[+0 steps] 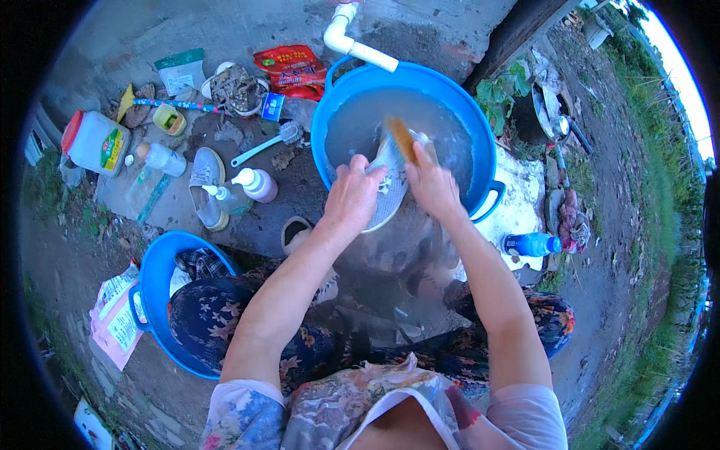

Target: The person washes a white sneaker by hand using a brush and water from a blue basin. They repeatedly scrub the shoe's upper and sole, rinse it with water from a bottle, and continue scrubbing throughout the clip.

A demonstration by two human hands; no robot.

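A grey mesh shoe (pixel 391 198) with a pale sole is tilted over the near rim of a large blue tub (pixel 321 124). My left hand (pixel 351 196) is closed around the shoe's left side. In my right hand (pixel 435 186) is a wooden scrubbing brush (pixel 400 139), slightly blurred, held against or just above the shoe. Its bristles are hard to make out. Cloudy grey water (pixel 367 109) partly fills the tub. Another grey shoe (pixel 206 184) lies on the ground to the left, next to a pump bottle (pixel 259 184).
A white pipe (pixel 371 55) reaches over the tub's far rim. At left are a long-handled brush (pixel 262 148), a clear bottle (pixel 163 159), and a red-lidded jar (pixel 97 142). A second blue tub (pixel 154 266) stands by my left knee; a blue bottle (pixel 531 244) lies at right.
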